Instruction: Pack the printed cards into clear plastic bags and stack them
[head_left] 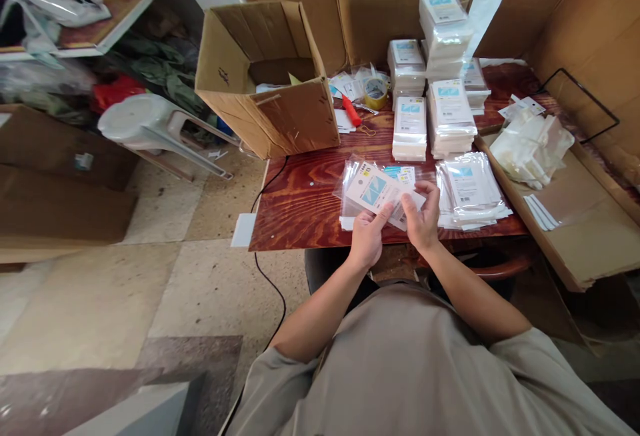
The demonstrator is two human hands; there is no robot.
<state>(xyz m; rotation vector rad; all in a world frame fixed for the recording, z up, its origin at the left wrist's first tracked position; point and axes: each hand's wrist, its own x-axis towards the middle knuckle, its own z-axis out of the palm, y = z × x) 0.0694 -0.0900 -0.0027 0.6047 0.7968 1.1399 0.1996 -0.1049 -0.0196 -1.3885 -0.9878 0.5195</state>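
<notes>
A white printed card [370, 188] with a blue picture and a round hole is held tilted over the near side of the table. My left hand [367, 239] is closed on its lower edge, thumb on top. At its right end my right hand [423, 217] is also closed, the thumb pressing on the printed part; whether clear film is pinched there too I cannot tell. Beneath the card lie clear plastic sleeves [348, 217] and more cards with blue print [400, 173]. Close to my right hand is a loose pile of packed cards [467, 186].
Stacks of wrapped packets [453, 113] rise at the back. An open cardboard box [295, 123] stands at the table's left end, beside a tape roll [375, 91] and a red-handled tool [351, 111]. On the right, a shallow carton [590, 239] holds crumpled plastic. A white stool [135, 119] is left.
</notes>
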